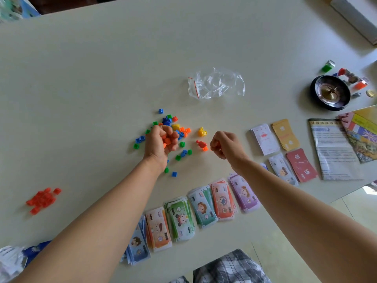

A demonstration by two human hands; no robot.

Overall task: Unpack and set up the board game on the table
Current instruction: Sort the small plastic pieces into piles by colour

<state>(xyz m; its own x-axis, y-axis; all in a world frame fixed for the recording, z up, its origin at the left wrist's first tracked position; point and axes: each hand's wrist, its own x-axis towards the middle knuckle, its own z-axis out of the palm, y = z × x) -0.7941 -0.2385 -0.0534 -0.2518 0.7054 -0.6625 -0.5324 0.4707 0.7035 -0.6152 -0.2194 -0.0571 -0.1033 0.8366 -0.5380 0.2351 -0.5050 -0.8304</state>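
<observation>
At frame centre, cupping orange pieces (167,141) in the left hand (161,142) over the mixed pile (173,127) on the counter (81,78); right hand (224,145) curled beside it, contents unclear. Higher up, crumpled clear bag (216,83).

Head-worn wide-angle view, looking forward and steeply down onto the table (81,68).

The camera sits above the table's near side, close enough that both forearms (91,221) come in from the bottom corners and fill much of the lower picture. The left hand (161,144) and right hand (224,145) lie near the middle. The lens bends straight lines (the table's far edge bows across the top). The view reaches from that far edge down to checked fabric (228,266) at the bottom, with a strip of floor (346,211) past the table's right edge.
</observation>
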